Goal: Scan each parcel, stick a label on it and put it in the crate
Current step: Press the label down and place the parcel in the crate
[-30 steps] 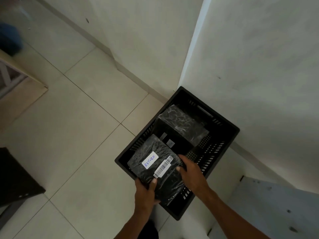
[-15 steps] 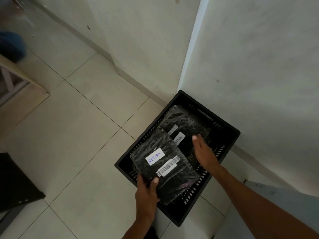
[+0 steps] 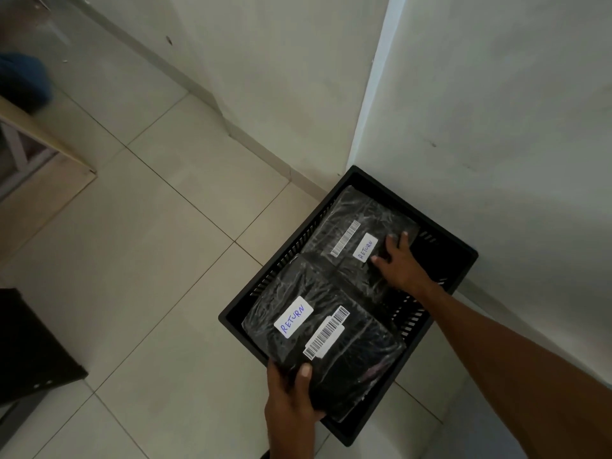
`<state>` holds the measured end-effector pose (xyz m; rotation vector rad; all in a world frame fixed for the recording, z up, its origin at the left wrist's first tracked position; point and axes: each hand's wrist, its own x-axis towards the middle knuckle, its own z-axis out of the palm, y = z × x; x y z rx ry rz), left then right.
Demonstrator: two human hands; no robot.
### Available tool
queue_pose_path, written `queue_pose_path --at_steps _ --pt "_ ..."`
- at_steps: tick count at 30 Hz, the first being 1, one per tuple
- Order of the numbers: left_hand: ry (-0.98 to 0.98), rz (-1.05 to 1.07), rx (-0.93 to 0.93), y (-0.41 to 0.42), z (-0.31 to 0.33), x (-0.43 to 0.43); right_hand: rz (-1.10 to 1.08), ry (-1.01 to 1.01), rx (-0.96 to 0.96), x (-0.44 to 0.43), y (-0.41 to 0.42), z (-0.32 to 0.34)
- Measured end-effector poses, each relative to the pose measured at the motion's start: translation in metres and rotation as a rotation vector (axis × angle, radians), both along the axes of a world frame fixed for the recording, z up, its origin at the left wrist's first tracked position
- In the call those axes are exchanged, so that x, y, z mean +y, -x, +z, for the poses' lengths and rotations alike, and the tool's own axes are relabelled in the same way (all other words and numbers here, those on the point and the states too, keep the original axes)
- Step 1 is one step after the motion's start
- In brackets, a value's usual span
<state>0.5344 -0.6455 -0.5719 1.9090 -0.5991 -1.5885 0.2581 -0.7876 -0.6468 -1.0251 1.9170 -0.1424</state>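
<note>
A black slotted crate (image 3: 455,260) stands on the floor in a wall corner. A black plastic-wrapped parcel (image 3: 361,362) with a white RETURN label and a barcode sticker is over the crate's near end. My left hand (image 3: 291,399) grips its near edge, thumb on top. A second black parcel (image 3: 344,213), also with a RETURN label and barcode, lies deeper in the crate. My right hand (image 3: 395,263) rests on that parcel with fingers spread flat.
White walls (image 3: 496,111) close in behind and to the right of the crate. Pale floor tiles (image 3: 159,266) stretch to the left. A wooden shelf edge (image 3: 49,144) is at far left and a dark object (image 3: 29,342) at lower left.
My right hand let go of the held parcel and reached onto the parcel deeper in the crate, which now shows its label side up. The left hand keeps holding the near parcel.
</note>
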Motion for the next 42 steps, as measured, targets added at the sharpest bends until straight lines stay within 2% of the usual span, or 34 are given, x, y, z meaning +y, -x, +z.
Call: queue_pose_path --at_steps 7,14,19,24,27,29,31,33,35,36,38,42 --pt "-0.081 0.145 -0.067 -0.001 -0.004 0.013 -0.017 0.021 0.004 -0.003 0.0 -0.005" --pt "0.019 -0.017 -0.119 0.026 -0.031 -0.038 -0.059 0.072 -0.063 0.001 -0.004 -0.003" --pt "0.054 -0.043 -0.072 0.047 -0.047 -0.065 -0.254 0.296 -0.046 0.027 -0.024 0.006" --pt "0.078 -0.049 0.052 0.038 -0.049 -0.064 -0.049 0.314 0.13 0.082 -0.076 0.005" --pt "0.029 -0.088 0.128 0.017 -0.054 -0.069 -0.126 0.291 0.03 0.087 -0.093 0.004" --pt "-0.041 -0.121 0.07 -0.001 -0.06 -0.072 -0.205 0.285 -0.038 0.081 -0.096 0.005" --pt "0.026 -0.354 -0.248 -0.021 -0.076 -0.073 -0.248 0.285 -0.074 0.076 -0.098 0.005" --pt "0.154 -0.894 -0.577 -0.036 -0.104 -0.073 -0.284 0.302 -0.107 0.074 -0.098 0.005" --pt "0.166 -1.445 -0.814 -0.04 -0.125 -0.077 -0.329 0.327 -0.136 0.072 -0.098 0.006" --pt "0.149 -1.624 -0.922 -0.039 -0.13 -0.08 -0.355 0.346 -0.142 0.071 -0.098 0.006" --pt "0.092 -1.792 -1.024 -0.036 -0.135 -0.084 -0.39 0.389 -0.132 0.069 -0.097 0.007" --pt "0.027 -1.857 -1.088 -0.035 -0.135 -0.087 -0.408 0.448 -0.065 0.069 -0.095 0.008"
